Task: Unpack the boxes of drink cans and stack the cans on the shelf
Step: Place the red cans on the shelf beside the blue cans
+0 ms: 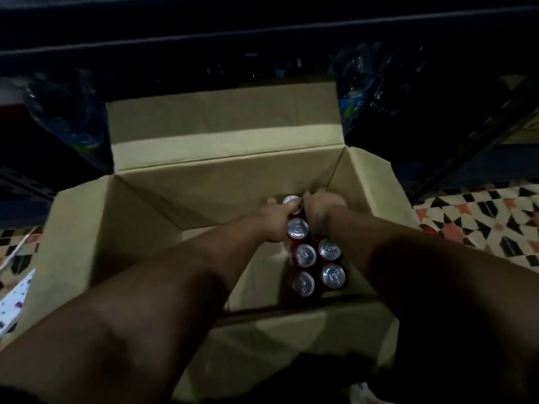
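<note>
**Both hands deep in an open box of cans**

An open cardboard box [163, 217] fills the middle of the view, its four flaps folded outward. The far flap stands up at 12 o'clock, the side flaps spread toward 9 and 3, and the near one lies toward 6. Inside, against the right wall, red drink cans [318, 258] with silver tops stand upright in two short rows — six tops show, packed touching one another. The left part of the box floor is bare cardboard.

Both forearms reach in from 6 o'clock. The left hand [275, 221] lies along the left side of the cans at the far end of the row, its fingers curled over the farthest can [291, 203], and seems to grip it. The right hand [319, 209] is at the far right corner, fingers bent down over cans hidden beneath it; blur and dim light keep the grip itself from being told for sure.

Beyond the box, at 12 o'clock, the dark shelf [262, 33] runs across the top, with shrink-wrapped bottles [358, 83] glinting at 1 o'clock and more at 10. A patterned tile floor [481, 220] shows at 3 o'clock and again at 9, where a pale spotted sheet [14, 301] lies by the left flap.
</note>
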